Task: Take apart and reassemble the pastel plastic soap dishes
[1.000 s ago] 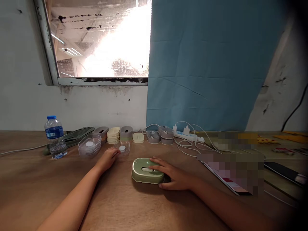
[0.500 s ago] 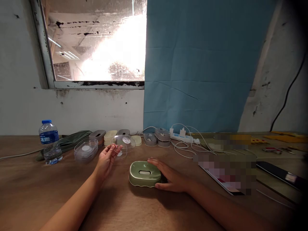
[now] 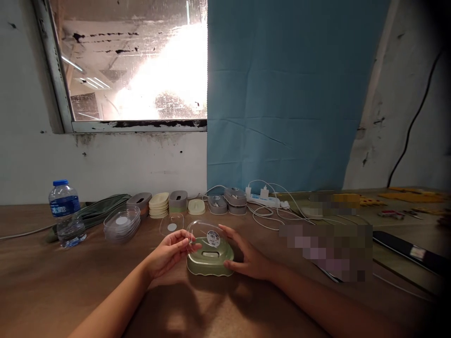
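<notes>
A green oval box (image 3: 210, 266) with a slot in its top sits on the table in front of me. My left hand (image 3: 172, 256) pinches the left edge of a clear plastic lid (image 3: 200, 230), which bears a round printed label. The lid is tilted up over the green box. My right hand (image 3: 248, 253) is at the box's right end, fingers spread, thumb low beside its wall and fingertips near the lid's right edge. Whether it touches either is hard to tell.
Behind are stacked clear lids (image 3: 121, 224), another clear lid (image 3: 172, 226), cream lids (image 3: 159, 205) and grey boxes (image 3: 235, 201). A water bottle (image 3: 66, 213) stands left. A power strip (image 3: 263, 200) with white cables lies at the back right.
My left hand has brought the clear lid rightward from among the things behind to above the green box. The fingers of my right hand have lifted off the box's top.
</notes>
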`<state>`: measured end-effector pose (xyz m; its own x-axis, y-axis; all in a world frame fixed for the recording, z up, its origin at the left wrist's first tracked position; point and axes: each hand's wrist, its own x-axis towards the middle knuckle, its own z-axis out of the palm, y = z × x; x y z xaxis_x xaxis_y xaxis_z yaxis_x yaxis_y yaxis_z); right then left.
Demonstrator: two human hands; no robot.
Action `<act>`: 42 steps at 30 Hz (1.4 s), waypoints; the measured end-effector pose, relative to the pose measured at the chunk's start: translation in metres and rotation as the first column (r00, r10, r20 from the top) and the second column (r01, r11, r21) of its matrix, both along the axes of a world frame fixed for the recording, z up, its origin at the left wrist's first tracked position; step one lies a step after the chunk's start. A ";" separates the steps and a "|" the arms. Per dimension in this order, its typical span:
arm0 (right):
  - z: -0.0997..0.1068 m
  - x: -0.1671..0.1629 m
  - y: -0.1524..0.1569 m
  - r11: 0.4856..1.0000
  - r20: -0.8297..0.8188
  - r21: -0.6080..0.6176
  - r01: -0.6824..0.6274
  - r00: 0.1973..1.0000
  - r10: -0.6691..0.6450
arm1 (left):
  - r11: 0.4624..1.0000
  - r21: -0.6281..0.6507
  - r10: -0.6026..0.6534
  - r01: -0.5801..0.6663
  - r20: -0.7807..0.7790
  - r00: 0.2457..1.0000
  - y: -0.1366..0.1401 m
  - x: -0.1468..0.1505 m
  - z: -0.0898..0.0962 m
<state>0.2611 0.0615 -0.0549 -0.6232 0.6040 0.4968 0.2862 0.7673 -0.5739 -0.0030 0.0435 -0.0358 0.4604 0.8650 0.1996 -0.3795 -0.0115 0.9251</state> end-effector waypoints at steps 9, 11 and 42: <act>0.004 0.004 0.003 0.996 0.028 0.071 0.057 0.998 -0.059 | 0.981 0.150 0.160 -0.126 -0.243 0.957 0.012 -0.007 -0.010; 0.004 0.006 0.005 0.996 0.043 0.065 0.055 0.997 -0.057 | 0.983 0.149 0.148 -0.112 -0.263 0.953 0.015 -0.010 -0.014; 0.015 0.012 0.001 0.993 0.263 0.071 -0.099 0.962 0.077 | 0.949 0.286 0.051 0.134 -0.556 0.830 0.009 -0.010 -0.004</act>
